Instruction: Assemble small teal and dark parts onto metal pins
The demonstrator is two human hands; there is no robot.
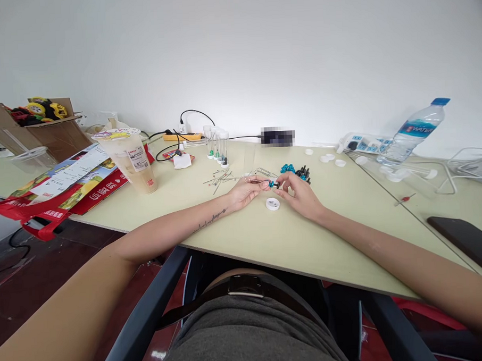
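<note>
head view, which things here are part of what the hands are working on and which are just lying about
In hand:
left hand and right hand, pinching a small teal bead piece
thin metal pins
teal beads
black beads
white cap
clear tubes

Lying about:
iced drink cup
water bottle
power strip
phone
red printed bag

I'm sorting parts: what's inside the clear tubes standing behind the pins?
The clear tubes hold small green and dark bits at the bottom; above that they look empty. What those bits are is too small to tell.

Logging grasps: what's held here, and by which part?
Both hands, left hand and right hand, pinch a small teal bead piece at its ends; exact contact too small to tell.
</note>
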